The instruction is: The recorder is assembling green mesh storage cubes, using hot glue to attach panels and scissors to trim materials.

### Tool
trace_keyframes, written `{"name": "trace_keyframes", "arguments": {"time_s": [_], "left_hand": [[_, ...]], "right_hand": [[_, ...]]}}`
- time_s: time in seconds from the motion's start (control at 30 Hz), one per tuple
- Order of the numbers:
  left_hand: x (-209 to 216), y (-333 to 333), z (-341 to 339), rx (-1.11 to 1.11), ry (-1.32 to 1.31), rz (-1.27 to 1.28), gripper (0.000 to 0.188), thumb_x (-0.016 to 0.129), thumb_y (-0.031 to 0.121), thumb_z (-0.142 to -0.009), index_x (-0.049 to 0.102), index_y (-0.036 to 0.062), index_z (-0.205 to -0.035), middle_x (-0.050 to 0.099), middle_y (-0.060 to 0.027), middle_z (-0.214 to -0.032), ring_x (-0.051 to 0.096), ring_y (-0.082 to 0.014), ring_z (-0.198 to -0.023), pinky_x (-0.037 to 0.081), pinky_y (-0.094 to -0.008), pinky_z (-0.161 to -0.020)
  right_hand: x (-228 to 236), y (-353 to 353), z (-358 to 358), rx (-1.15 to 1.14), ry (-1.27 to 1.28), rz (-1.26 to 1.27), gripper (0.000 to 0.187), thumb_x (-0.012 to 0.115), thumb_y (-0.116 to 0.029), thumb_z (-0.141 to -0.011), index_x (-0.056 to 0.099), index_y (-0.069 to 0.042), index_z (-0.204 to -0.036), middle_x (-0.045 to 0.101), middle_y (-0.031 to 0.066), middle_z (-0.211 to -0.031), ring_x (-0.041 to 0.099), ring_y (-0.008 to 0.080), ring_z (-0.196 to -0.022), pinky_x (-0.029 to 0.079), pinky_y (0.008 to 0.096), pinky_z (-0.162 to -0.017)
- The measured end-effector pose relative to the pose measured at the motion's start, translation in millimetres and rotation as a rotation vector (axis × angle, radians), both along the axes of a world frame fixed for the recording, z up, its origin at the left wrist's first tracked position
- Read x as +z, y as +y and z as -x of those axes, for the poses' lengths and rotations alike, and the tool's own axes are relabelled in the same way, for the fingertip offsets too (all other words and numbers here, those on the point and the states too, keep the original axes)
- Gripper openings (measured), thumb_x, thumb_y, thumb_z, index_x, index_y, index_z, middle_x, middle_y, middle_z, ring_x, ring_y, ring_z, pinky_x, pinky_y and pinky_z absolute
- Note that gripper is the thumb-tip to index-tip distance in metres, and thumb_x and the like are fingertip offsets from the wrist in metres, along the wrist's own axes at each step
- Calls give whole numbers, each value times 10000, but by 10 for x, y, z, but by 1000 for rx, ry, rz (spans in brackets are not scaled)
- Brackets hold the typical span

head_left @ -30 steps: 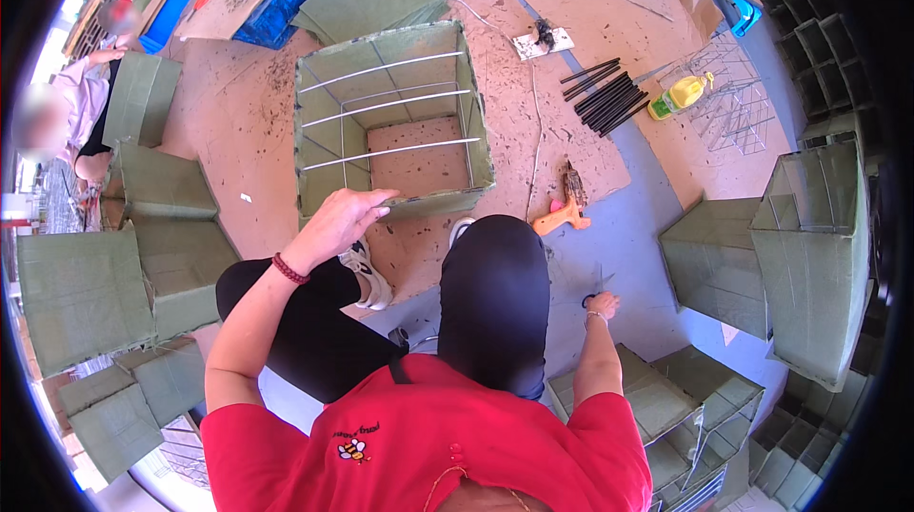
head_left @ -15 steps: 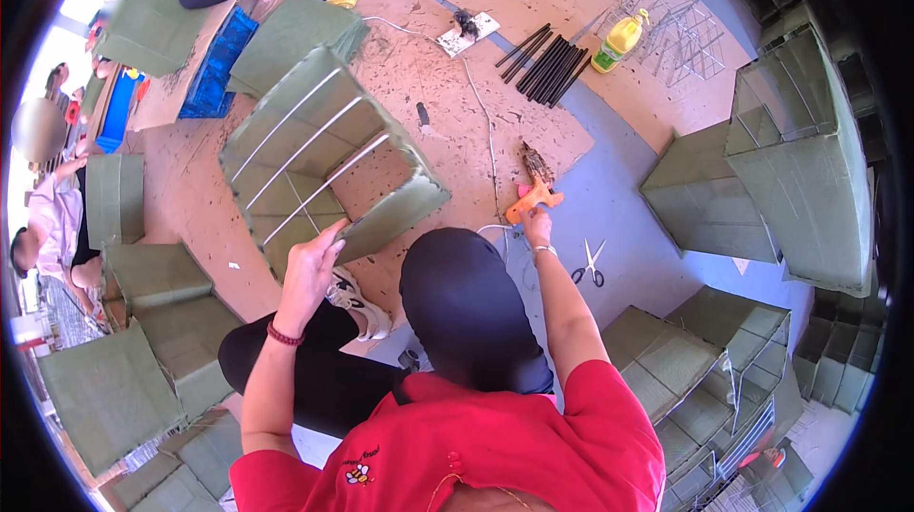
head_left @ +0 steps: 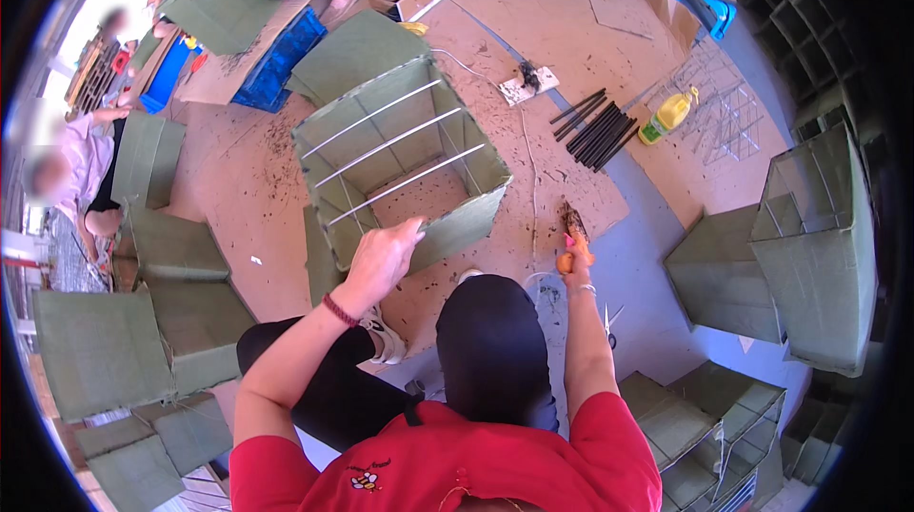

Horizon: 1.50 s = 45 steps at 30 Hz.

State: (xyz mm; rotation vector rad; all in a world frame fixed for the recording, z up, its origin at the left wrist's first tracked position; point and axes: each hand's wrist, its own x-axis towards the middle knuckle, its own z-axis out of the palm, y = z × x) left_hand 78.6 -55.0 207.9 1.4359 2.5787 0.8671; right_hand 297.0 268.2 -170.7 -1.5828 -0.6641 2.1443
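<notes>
- Orange glue gun: the right hand wraps its grip, fingers curled tight, nozzle pointing away from the person and well apart from the box.
- The left hand is mostly closed, its bent fingers over the box's near rim and holding it; how firmly, I cannot tell.
- The box stands just beyond the knees, its uncovered side upward, turned cornerwise to the person.
- Green cloth covers the walls that show, so the covering looks largely done. Three pale wires cross the uncovered side bare. Whether any seam lacks glue is too small to tell.
- Edges: the near rim sits under the left hand; the far rim overlaps a green panel in view, and contact is unclear.
- Room: cardboard lies between the box and the gun, with a white cord running across it.
- Scissors lie on the floor just beside the right forearm.
- Farther out, black glue sticks lie beyond the nozzle, near a yellow bottle.
- Green boxes bound the right side; others crowd the left.
</notes>
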Motion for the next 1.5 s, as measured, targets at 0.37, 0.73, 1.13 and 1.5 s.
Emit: {"name": "trace_keyframes", "arguments": {"time_s": [0.37,0.73,1.13,1.5], "left_hand": [[-198,-42,-17,-20,67,0,170,552,104,-856,551,28,-1008,559,-210,-630,568,-375,-566,453,-449,-525],[-109,-956,46,-50,282,183,353,595,196,-821,538,5,-1112,609,-180,-1049,501,-283,-1154,242,-493,-1072],[-108,-808,244,-59,234,191,194,522,194,-883,585,12,-864,628,-152,-957,479,-288,-1170,187,-576,-1066],[-34,-1214,814,256,-79,-155,415,592,192,-838,503,11,-1201,495,-183,-1258,495,-343,-1133,392,-389,-978]], "right_hand": [[2180,-161,-317,109,567,-368,546,644,-60,-787,407,-65,-1278,571,81,-1119,603,223,-922,530,338,-728],[3776,-240,490,339,1118,-348,396,655,-172,-791,489,-56,-1132,527,119,-1185,373,296,-1273,390,443,-1006],[4228,-1683,1067,797,863,-416,444,701,-90,-708,494,19,-1086,570,127,-1002,544,334,-1075,348,477,-1033],[3545,-2546,268,848,742,-319,287,637,-193,-826,517,-15,-1017,573,100,-1007,543,287,-1069,374,387,-984]]}}
